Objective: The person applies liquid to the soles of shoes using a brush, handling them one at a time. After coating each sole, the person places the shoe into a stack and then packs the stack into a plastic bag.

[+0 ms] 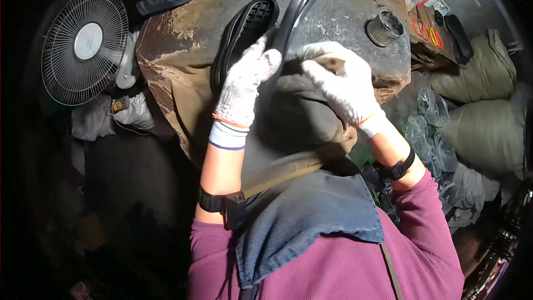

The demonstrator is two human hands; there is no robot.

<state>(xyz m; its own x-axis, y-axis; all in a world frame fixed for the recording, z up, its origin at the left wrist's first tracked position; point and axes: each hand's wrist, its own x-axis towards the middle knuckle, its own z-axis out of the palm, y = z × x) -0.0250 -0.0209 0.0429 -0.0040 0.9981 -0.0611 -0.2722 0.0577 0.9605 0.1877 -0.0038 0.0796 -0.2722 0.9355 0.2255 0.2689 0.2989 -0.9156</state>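
Denim apron (311,216); left hand (244,86) gripping black ridged sole (250,25).

Both forearms rise from the lower edge, bare below pushed-up maroon sleeves, each with a black strap. The left hand (244,86), in a white knit glove, has its fingers curled closed. The right hand (341,80), gloved too, presses down flat, fingers spread.

L hand (243,86), white knit glove, grips black rubber shoe sole (244,30) w/ black strap (300,5); R gloved hand (344,86) presses dark cloth (297,114) at near edge of stained workbench (177,50).
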